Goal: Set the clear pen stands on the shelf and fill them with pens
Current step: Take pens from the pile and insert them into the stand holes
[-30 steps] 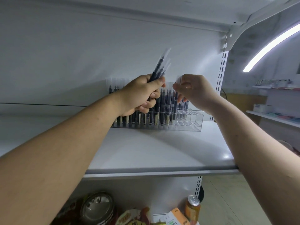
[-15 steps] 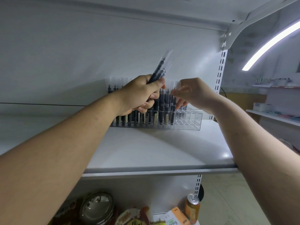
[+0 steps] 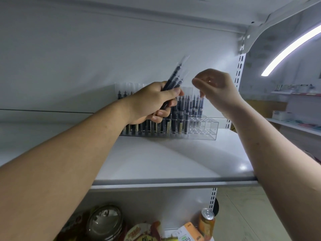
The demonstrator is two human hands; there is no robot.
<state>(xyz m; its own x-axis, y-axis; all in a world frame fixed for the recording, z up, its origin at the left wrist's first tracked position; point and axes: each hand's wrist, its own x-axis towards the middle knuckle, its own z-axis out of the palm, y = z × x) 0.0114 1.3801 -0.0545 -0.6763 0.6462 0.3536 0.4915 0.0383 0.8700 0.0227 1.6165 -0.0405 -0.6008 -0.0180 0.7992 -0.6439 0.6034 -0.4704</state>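
Left hand (image 3: 147,105) is wrapped tight around a bundle of dark pens (image 3: 175,79) with clear caps. Their long axis slants up and to the right, so the cap ends point pretty much straight at the right hand (image 3: 217,87). That one hangs just beside the cap tips with its fingers curled in, but it's blurry, so I honestly can't tell if it's pinching a pen or holding nothing.

The clear pen stand (image 3: 210,129) sits at the back of the white shelf (image 3: 173,181), below and behind both hands. Most of it is packed with upright pens (image 3: 184,113). The empty holes are all at the right end, more or less under the right hand, so that's the hand closer to them.

My guess: next pen comes off the bundle, gets turned vertical and goes straight down into one of those right-end holes.
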